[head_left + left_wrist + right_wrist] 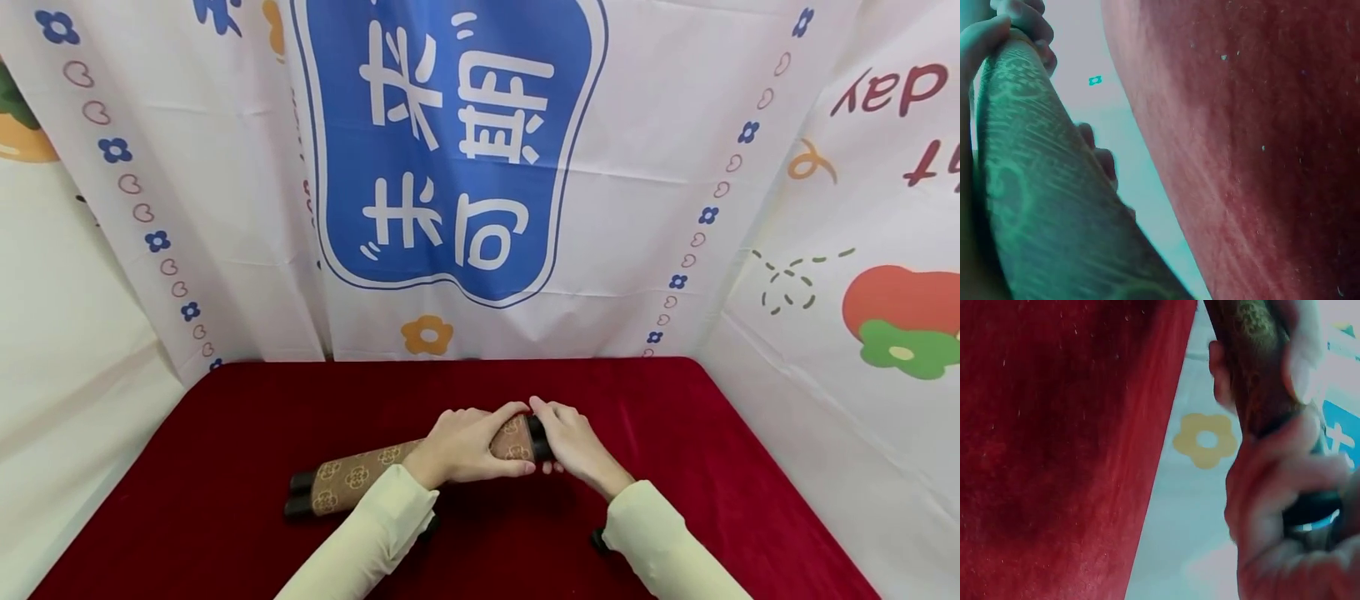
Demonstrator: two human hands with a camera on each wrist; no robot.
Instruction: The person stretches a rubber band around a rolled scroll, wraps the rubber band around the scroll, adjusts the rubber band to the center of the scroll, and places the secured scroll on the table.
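A long brown scroll (360, 477) with gold flower patterns, rolled from both sides, has paired black roller ends (300, 495) showing at its left. My left hand (465, 446) grips it near its right end, thumb along the front and fingers over the far side. At that right end, my right hand (577, 446) holds the black roller ends, with its fingers curled round them in the right wrist view. The patterned cover (1041, 187) fills the left side of the left wrist view. The scroll slants up toward the right, over the table.
A dark red velvet cloth covers the table (712, 500). Behind it hangs a white curtain (630, 250) with a blue panel of white characters and an orange flower. More printed white curtains flank the table left and right. Small black pieces sit under both wrists.
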